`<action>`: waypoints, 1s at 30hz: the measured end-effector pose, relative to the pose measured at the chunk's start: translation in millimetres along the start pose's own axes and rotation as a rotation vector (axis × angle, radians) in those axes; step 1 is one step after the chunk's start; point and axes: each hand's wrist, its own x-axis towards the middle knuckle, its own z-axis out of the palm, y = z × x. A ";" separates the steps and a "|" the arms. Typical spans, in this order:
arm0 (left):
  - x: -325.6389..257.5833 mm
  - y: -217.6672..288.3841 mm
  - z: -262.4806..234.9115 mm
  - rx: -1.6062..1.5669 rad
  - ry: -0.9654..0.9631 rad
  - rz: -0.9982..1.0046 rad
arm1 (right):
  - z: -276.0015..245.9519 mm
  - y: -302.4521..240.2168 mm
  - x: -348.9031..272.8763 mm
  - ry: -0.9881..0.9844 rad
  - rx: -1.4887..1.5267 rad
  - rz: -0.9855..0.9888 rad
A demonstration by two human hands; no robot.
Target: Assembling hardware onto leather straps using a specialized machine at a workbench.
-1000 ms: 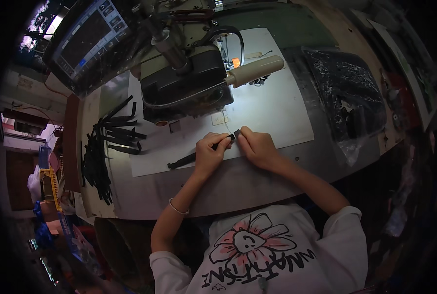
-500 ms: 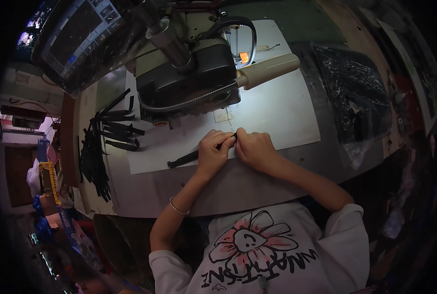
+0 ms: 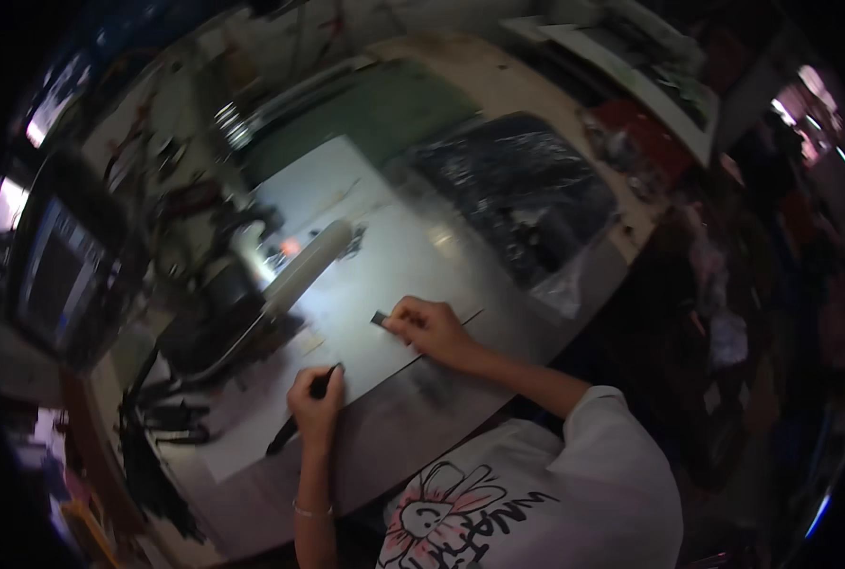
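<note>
while apart, hands point(image 3: 316, 403) point(image 3: 429, 327) near table edge point(image 3: 422, 450)

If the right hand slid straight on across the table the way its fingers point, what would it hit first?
Probably the white cylinder arm of the machine. The right hand, pinching a small dark piece, points up-left over bare white table toward it. Depth is uncertain.

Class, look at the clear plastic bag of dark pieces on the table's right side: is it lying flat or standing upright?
Lying flat. The plastic bag spreads across the table, its clear edge trailing towards the table's rim.
</note>
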 end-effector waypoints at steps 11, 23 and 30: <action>-1.8 1.4 8.4 -0.051 0.034 0.082 | -257.4 -27.5 -48.6 1.037 -0.857 -0.409; -2.0 -9.7 6.7 0.028 0.083 0.149 | -438.5 16.3 -51.0 0.950 -1.870 -0.127; -4.3 -6.2 10.5 0.032 0.068 0.173 | -443.1 45.6 -9.8 0.952 -1.802 -0.152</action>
